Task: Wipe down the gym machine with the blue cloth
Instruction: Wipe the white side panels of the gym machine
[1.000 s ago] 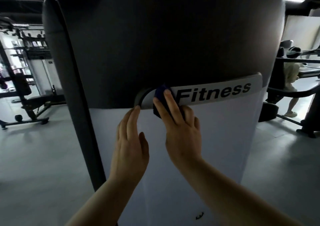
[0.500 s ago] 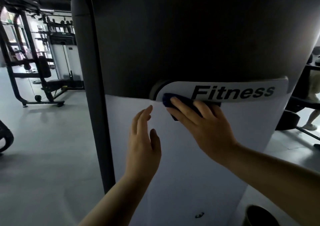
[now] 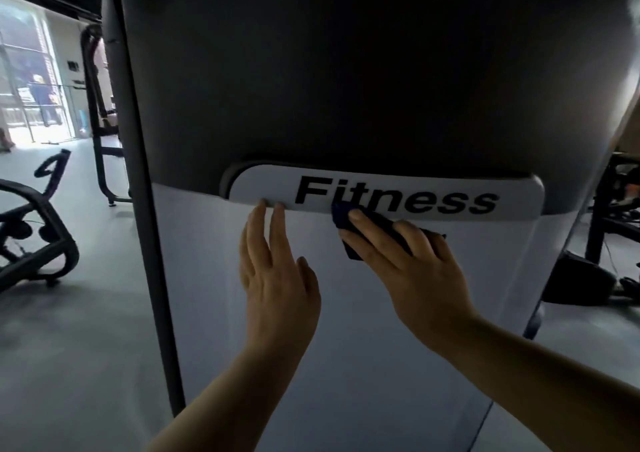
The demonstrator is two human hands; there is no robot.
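The gym machine's tall shroud (image 3: 346,330) fills the view, dark grey above and white below, with a white "Fitness" label strip (image 3: 512,200) across the join. My right hand (image 3: 412,275) presses the folded blue cloth (image 3: 341,217) flat against the white panel, just under the label's first letters. Most of the cloth is hidden under my fingers. My left hand (image 3: 277,278) lies flat on the white panel to the left, with straight fingertips touching the lower edge of the label strip.
A dark upright post (image 3: 145,209) runs down the machine's left side. Black exercise frames (image 3: 38,229) stand on the grey floor at left, near a bright window. More dark equipment (image 3: 609,216) stands at right, close to the shroud.
My right hand has slid the cloth to the right along the bottom of the label. My left hand has moved up to touch the label's edge. The view has shifted left.
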